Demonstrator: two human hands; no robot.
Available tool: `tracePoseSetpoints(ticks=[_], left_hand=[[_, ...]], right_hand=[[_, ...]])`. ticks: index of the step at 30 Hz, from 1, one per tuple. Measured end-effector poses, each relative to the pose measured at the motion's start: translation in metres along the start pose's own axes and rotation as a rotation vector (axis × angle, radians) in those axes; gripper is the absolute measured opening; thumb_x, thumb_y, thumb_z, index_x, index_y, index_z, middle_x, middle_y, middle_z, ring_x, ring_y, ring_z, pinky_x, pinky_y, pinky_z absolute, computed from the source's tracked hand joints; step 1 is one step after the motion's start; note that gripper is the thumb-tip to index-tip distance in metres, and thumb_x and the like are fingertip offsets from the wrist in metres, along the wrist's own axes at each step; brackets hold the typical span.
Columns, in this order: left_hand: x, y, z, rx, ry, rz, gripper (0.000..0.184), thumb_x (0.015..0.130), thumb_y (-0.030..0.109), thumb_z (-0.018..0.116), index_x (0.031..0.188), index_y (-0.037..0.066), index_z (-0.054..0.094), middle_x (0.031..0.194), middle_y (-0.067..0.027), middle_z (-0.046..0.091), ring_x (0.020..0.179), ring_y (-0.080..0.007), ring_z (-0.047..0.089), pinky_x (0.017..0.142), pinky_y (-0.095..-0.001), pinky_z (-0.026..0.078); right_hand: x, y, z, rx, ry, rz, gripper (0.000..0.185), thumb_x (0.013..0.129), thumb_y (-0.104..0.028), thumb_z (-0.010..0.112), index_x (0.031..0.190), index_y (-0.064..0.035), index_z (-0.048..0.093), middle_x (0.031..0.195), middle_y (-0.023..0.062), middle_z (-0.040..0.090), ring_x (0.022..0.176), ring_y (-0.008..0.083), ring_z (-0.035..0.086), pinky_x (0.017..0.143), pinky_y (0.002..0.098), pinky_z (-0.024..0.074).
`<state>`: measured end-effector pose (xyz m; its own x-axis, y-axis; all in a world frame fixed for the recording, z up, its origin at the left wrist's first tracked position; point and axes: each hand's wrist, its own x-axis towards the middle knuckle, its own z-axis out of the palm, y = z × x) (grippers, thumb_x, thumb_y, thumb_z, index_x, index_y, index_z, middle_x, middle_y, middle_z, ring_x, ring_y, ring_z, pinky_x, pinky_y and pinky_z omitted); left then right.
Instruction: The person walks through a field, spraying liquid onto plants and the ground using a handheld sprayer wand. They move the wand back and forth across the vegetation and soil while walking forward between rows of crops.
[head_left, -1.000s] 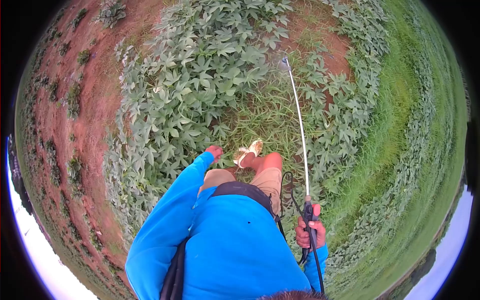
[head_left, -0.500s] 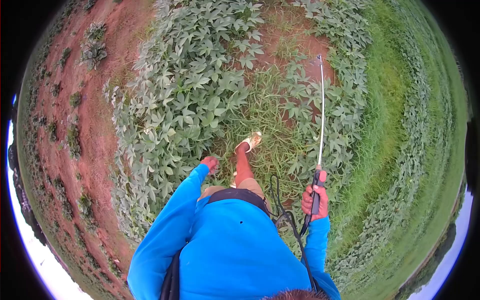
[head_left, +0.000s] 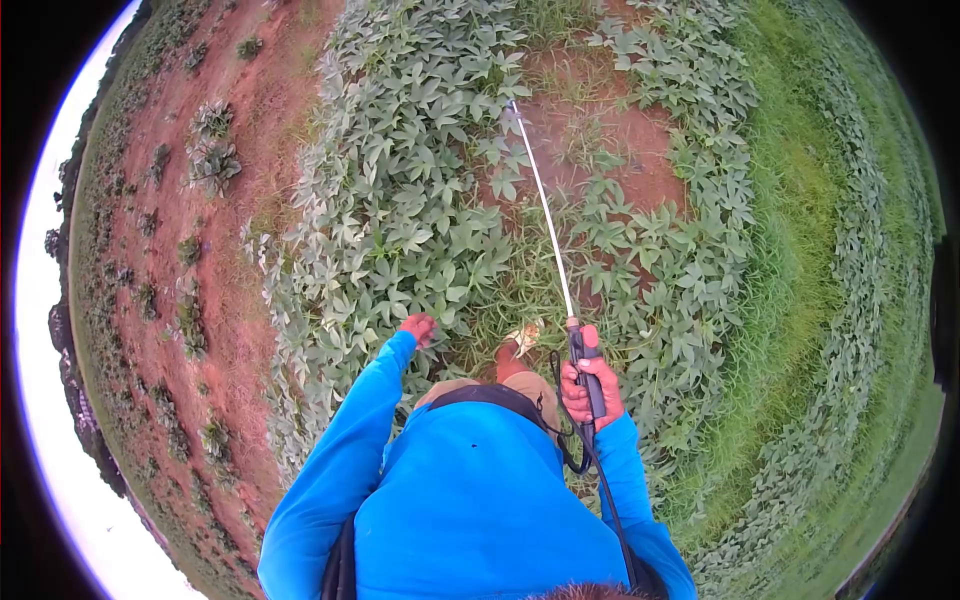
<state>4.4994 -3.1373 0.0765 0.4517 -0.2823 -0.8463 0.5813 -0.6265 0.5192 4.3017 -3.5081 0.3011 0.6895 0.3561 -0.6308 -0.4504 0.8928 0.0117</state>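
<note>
My right hand (head_left: pixel 592 392) is wrapped round the dark handle of a spray wand (head_left: pixel 548 215). The thumb lies over the handle, close to a red trigger part. From there the long pale lance slants forward and to the left, its nozzle end (head_left: pixel 513 106) beside leafy crop plants (head_left: pixel 410 190). A black hose (head_left: pixel 607 505) runs from the handle back along my right side. Nearest the leaves on the left is my left hand (head_left: pixel 420 329), its fingers loosely curled, with nothing visible in them.
One shoe (head_left: pixel 525 338) shows on the grassy strip between two crop rows. A bare red soil patch (head_left: pixel 640 165) lies ahead on the right. Tall grass (head_left: pixel 790 240) borders the right row. On the left, red ground (head_left: pixel 245 330) carries scattered small plants.
The wand has swung left, its nozzle end moving from the right row to the left row's edge. My right hand has shifted left with it. The forward foot now appears closer to my body.
</note>
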Motion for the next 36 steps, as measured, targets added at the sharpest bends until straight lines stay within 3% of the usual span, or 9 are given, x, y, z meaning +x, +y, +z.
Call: tracePoseSetpoints(ticks=[3, 8, 15, 20, 24, 26, 28, 31, 36], left_hand=[[0.014, 0.022, 0.000, 0.052, -0.023, 0.002, 0.034, 0.087, 0.035, 0.045, 0.101, 0.007, 0.058, 0.074, -0.0053, 0.057, 0.050, -0.0128, 0.051, 0.041, -0.0239, 0.038], [0.015, 0.070, 0.016, 0.064, 0.054, -0.053, 0.030, 0.085, 0.035, 0.048, 0.094, 0.011, 0.060, 0.068, -0.0018, 0.057, 0.050, -0.0112, 0.050, 0.043, -0.0254, 0.040], [0.030, 0.078, 0.013, 0.242, 0.138, 0.006, 0.031, 0.075, 0.036, 0.053, 0.089, 0.011, 0.064, 0.068, -0.0068, 0.059, 0.049, -0.0171, 0.055, 0.044, -0.0303, 0.046], [0.049, 0.078, 0.016, 0.302, 0.130, -0.061, 0.035, 0.078, 0.038, 0.048, 0.093, 0.010, 0.063, 0.079, -0.0095, 0.062, 0.057, -0.0196, 0.057, 0.046, -0.0326, 0.047], [0.076, 0.102, 0.026, 0.331, 0.077, -0.111, 0.033, 0.076, 0.034, 0.050, 0.093, 0.009, 0.063, 0.067, -0.0086, 0.061, 0.049, -0.0184, 0.056, 0.043, -0.0319, 0.046], [0.097, 0.118, 0.030, 0.205, 0.002, -0.197, 0.033, 0.076, 0.033, 0.050, 0.094, 0.009, 0.061, 0.066, -0.0081, 0.059, 0.046, -0.0161, 0.054, 0.040, -0.0316, 0.043], [0.112, 0.143, 0.032, 0.160, -0.050, -0.146, 0.032, 0.075, 0.032, 0.052, 0.095, 0.008, 0.059, 0.066, -0.0073, 0.058, 0.045, -0.0146, 0.052, 0.038, -0.0307, 0.040], [0.146, 0.185, 0.042, 0.205, -0.053, -0.125, 0.030, 0.076, 0.029, 0.051, 0.094, 0.007, 0.059, 0.066, -0.0064, 0.058, 0.044, -0.0151, 0.051, 0.038, -0.0295, 0.040], [0.201, 0.247, 0.041, 0.030, -0.168, 0.062, 0.030, 0.086, 0.031, 0.047, 0.095, 0.005, 0.058, 0.067, -0.0040, 0.057, 0.048, -0.0122, 0.052, 0.038, -0.0255, 0.038]], right_hand=[[0.028, -0.027, 0.002, 0.063, -0.195, 0.136, 0.025, 0.083, -0.034, 0.051, 0.078, -0.0104, 0.042, 0.056, -0.0024, 0.035, 0.039, 0.0065, 0.029, 0.031, 0.0221, 0.0285], [0.044, -0.071, 0.023, -0.051, -0.163, 0.129, 0.024, 0.082, -0.033, 0.054, 0.078, -0.0117, 0.042, 0.057, -0.0035, 0.037, 0.040, 0.0051, 0.030, 0.034, 0.0205, 0.0272], [-0.005, -0.079, 0.011, -0.136, 0.111, 0.049, 0.022, 0.083, -0.030, 0.055, 0.077, -0.0124, 0.043, 0.056, -0.0031, 0.039, 0.040, 0.0052, 0.034, 0.034, 0.0202, 0.0283], [-0.026, -0.082, 0.003, -0.133, 0.263, -0.040, 0.022, 0.082, -0.031, 0.054, 0.076, -0.0126, 0.043, 0.054, -0.0029, 0.035, 0.038, 0.0058, 0.030, 0.032, 0.0207, 0.0262], [-0.006, -0.116, 0.000, -0.086, 0.354, -0.202, 0.024, 0.081, -0.032, 0.056, 0.074, -0.0128, 0.043, 0.054, -0.0026, 0.035, 0.037, 0.0072, 0.031, 0.031, 0.0210, 0.0250], [0.013, -0.149, 0.003, -0.079, 0.287, -0.145, 0.023, 0.082, -0.031, 0.055, 0.073, -0.0137, 0.042, 0.054, -0.0023, 0.038, 0.039, 0.0061, 0.033, 0.034, 0.0211, 0.0273], [0.033, -0.183, 0.013, -0.101, 0.260, -0.142, 0.023, 0.082, -0.032, 0.054, 0.073, -0.0140, 0.042, 0.054, -0.0027, 0.036, 0.039, 0.0061, 0.030, 0.033, 0.0212, 0.0270], [0.069, -0.235, 0.035, -0.021, 0.051, 0.012, 0.024, 0.083, -0.033, 0.052, 0.077, -0.0126, 0.043, 0.055, -0.0026, 0.034, 0.039, 0.0065, 0.029, 0.032, 0.0221, 0.0282], [0.128, -0.299, 0.077, 0.001, -0.059, 0.148, 0.025, 0.083, -0.034, 0.052, 0.078, -0.0111, 0.043, 0.057, -0.0018, 0.035, 0.039, 0.0069, 0.030, 0.032, 0.0224, 0.0301]])
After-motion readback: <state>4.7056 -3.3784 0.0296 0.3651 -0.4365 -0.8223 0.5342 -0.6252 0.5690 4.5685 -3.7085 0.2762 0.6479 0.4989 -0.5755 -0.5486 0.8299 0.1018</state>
